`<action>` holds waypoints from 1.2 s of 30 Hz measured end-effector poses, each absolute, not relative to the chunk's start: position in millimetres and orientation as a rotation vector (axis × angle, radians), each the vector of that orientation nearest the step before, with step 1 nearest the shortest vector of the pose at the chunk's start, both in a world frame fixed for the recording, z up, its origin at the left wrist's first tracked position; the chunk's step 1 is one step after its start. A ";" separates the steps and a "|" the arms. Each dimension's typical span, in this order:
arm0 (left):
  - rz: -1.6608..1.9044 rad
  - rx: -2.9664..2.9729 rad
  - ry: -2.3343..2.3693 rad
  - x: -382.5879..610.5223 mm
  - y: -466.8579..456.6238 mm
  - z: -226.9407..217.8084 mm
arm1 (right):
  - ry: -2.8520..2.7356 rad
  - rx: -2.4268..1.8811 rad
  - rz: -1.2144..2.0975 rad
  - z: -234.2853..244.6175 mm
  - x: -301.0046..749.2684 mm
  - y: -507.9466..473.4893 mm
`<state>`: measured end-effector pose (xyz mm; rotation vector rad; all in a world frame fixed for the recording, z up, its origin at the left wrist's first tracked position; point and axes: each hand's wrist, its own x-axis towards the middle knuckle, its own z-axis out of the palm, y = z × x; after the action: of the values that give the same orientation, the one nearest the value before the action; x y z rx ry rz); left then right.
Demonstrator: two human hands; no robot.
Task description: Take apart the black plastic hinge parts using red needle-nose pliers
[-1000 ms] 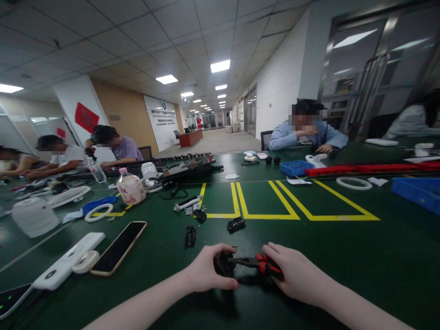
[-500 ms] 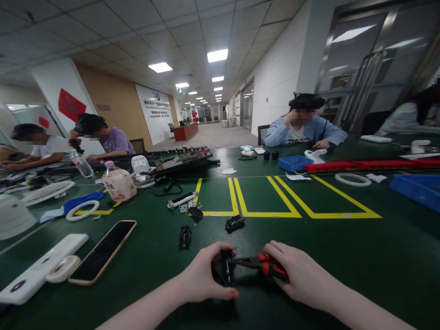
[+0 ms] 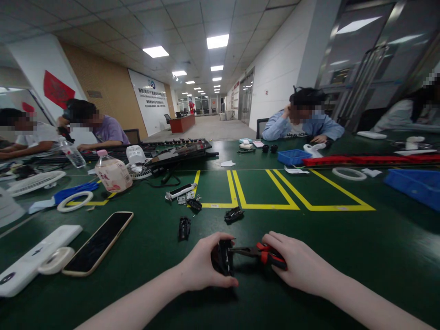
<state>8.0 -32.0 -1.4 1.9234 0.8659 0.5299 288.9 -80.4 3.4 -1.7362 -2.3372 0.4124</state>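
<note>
Close to the table's front edge, my left hand point(image 3: 202, 263) is closed around a black plastic part point(image 3: 225, 257), thumb on its near end and fingers on its far end. My right hand point(image 3: 295, 263) grips red-and-black long-nose pliers point(image 3: 263, 253). Their tips reach into or against the right side of the black part; exactly what they pinch is too small to tell. Beyond my hands lie similar black parts, one point(image 3: 184, 228) on the left, another point(image 3: 234, 214) straight ahead. A third black piece point(image 3: 195, 204) lies beside small metal bits and a white-and-black strip point(image 3: 180, 191).
A smartphone point(image 3: 99, 243) and a white device point(image 3: 37, 261) lie on the left. Behind them stands a pink-capped bottle point(image 3: 113, 172). Yellow tape point(image 3: 268, 206) marks the green table point(image 3: 343, 243). Blue trays point(image 3: 414, 188) and a red strip point(image 3: 371, 159) are on the right. Co-workers sit around the table.
The view has shifted slightly, so the table's things appear a little higher and further left. My hands keep their hold on the black part and the pliers, with hardly any movement between them.
</note>
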 end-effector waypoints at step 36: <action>0.559 1.727 0.807 2.2 -25.3 -3.7 | -2.375 -1.589 0.043 -17.8 287.6 -72.8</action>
<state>2.2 -25.3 -3.7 1.7270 0.8066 0.5588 287.6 -72.8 -17.8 -1.5888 -2.3751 0.0427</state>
